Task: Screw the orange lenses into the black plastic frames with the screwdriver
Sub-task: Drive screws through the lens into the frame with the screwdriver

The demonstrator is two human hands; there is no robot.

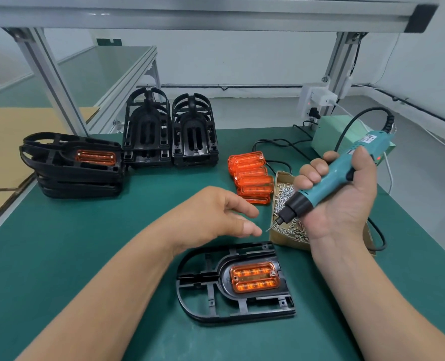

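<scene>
Here, black frame (231, 282) below left hand (216, 214), screwdriver (330, 178) in right hand (343, 194).

The worktop (72, 256) carries a matt green mat. The black frame (208, 306) looks like hard, slightly glossy plastic; its orange lens (254, 278) is translucent, shiny, ribbed plastic. The screwdriver (328, 182) has a smooth teal plastic body and matt black nose. Bright metal screws (283, 196) fill a plain cardboard box (289, 243).

Bright, even overhead light, soft shadows, sharp focus, edges bowed.
</scene>
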